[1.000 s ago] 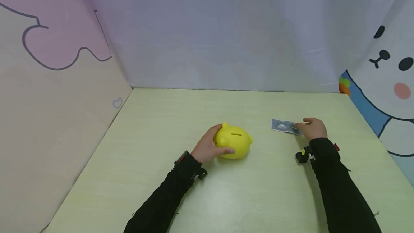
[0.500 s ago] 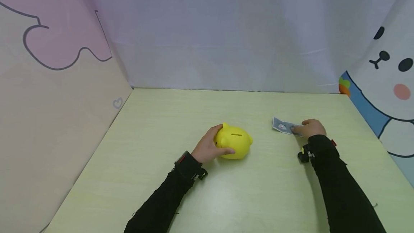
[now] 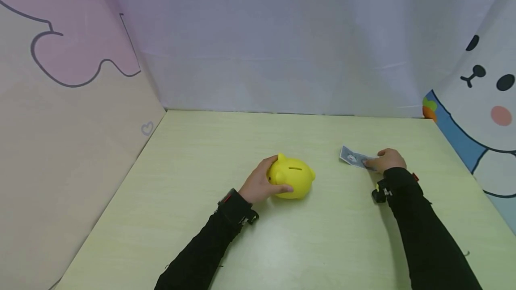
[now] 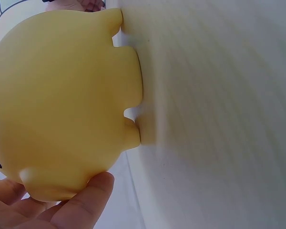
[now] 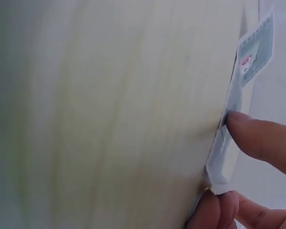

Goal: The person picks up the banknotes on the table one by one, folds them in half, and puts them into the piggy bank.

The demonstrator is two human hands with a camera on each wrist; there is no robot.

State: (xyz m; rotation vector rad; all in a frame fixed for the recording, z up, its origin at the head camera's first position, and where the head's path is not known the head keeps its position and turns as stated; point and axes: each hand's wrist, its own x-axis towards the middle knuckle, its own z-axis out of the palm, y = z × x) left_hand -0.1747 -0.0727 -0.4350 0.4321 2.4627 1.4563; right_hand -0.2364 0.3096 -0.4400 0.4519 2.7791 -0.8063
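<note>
I am watching the banknote (image 3: 354, 158) lying on the pale green table (image 3: 322, 245), well to the right of the yellow piggy bank (image 3: 291, 176), with its long axis running left to right and its far end lifting off the surface. My right hand (image 3: 388, 160) is sitting at the note's right end; in the right wrist view the fingers (image 5: 257, 138) are pinching the note (image 5: 238, 109) against the thumb, peeling its edge up from the tabletop. The free end is pointing left, toward the bank. My left hand (image 3: 260, 185) is cupping the bank's left flank, fingers curled round its body (image 4: 62, 105), which is standing upright on its feet. The coin slot (image 3: 297, 168) on top is facing up, lying between the two hands and nearer the left one.
</note>
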